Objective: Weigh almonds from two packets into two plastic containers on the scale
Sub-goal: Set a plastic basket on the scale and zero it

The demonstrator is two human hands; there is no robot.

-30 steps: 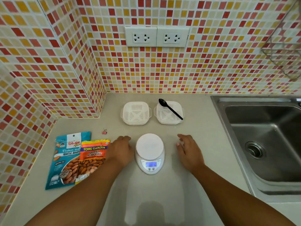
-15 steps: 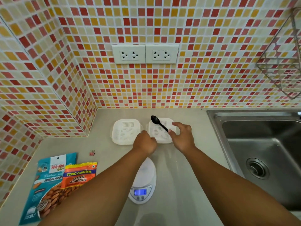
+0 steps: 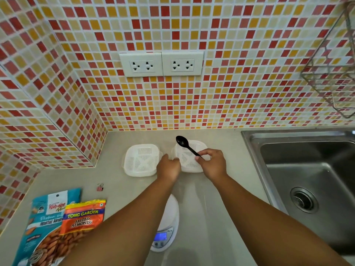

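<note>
Right hand (image 3: 212, 163) pinches black spoon (image 3: 187, 146) handle over right container (image 3: 189, 157). Left hand (image 3: 169, 166), fingers curled, grips that container's 9 o'clock edge. Scale (image 3: 167, 227) at 6 o'clock.

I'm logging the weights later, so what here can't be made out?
Head view only:
- Scale: the left forearm covers much of the platform; display digits too small to read.
- Blue packet: partly under the orange packet and cut by the bottom edge.
- Left hand: its fingertips are hidden, so contact with the right container is unclear.
</note>
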